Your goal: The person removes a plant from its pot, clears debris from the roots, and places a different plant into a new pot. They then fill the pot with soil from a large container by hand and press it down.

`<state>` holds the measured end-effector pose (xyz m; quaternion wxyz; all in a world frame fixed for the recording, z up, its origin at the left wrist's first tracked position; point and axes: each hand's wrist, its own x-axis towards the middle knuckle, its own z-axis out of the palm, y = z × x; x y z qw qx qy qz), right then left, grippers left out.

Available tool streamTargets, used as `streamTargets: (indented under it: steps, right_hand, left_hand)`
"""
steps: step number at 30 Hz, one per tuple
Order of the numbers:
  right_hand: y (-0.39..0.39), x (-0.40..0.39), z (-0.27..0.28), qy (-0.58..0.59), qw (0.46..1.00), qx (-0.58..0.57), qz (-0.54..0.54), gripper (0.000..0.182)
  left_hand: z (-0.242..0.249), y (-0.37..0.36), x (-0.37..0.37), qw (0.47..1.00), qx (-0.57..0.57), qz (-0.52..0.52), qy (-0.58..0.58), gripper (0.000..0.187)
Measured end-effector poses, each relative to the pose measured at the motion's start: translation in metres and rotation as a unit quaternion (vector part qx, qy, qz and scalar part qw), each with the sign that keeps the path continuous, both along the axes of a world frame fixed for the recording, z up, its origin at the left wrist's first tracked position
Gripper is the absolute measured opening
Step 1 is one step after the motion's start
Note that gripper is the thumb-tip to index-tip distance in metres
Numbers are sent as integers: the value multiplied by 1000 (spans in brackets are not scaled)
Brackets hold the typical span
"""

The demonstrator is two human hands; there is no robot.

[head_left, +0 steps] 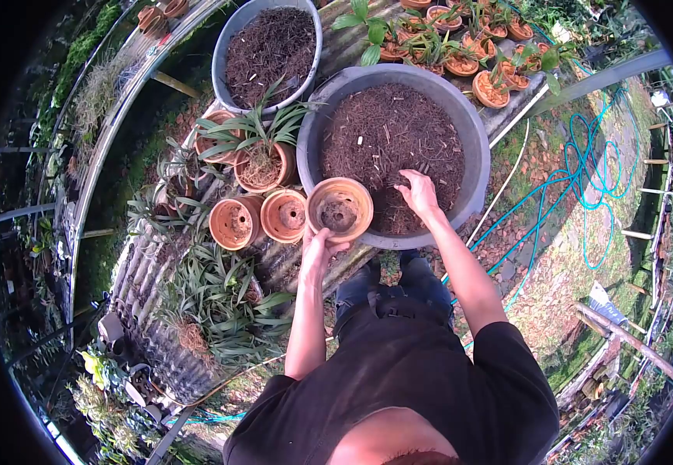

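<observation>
My left hand (321, 249) grips the rim and side of a round terracotta pot (341, 211), tilted so its inside and bottom hole show. That pot overlaps the near left rim of a large grey tub (476, 155). Dark, fibrous potting mix (391, 128) fills much of the tub. Over its near right part, my right hand (420, 195) is curled into the mix, with dark material about its fingers; the fingertips are partly hidden. Two more terracotta pots, one (283, 215) beside the held pot and another (235, 223) farther left, show bare insides.
A second grey tub (317, 46) of potting mix stands behind. A potted strappy-leaved plant (263, 167) is close to the left. Several small potted plants (491, 89) crowd the back right. Loose leafy plants (224, 291) lie on the corrugated bench (143, 271). A teal hose (584, 167) coils right.
</observation>
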<state>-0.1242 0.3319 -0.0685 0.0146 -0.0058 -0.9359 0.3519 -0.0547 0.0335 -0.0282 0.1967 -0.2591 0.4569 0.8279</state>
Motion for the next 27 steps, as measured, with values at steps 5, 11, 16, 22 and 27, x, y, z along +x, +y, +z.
streamTargets:
  steps: [5, 11, 16, 22, 27]
  right_hand:
    - [19, -1, 19, -59, 991, -55, -107, 44]
    - [46, -4, 27, -110, 985, -68, -114, 52]
    - [44, 3, 54, -81, 984, -121, -99, 45]
    - [-24, 13, 131, 29, 996, -56, 70, 46]
    - [-45, 26, 119, 76, 995, -10, 62, 39]
  left_hand:
    - [9, 11, -10, 999, -18, -16, 22, 59]
    - [10, 23, -19, 999, -23, -33, 33, 56]
    - [6, 40, -25, 997, -39, -55, 49, 57]
    - [14, 66, -28, 994, -10, -89, 62, 71]
    - [14, 82, -31, 993, -3, -98, 61, 67]
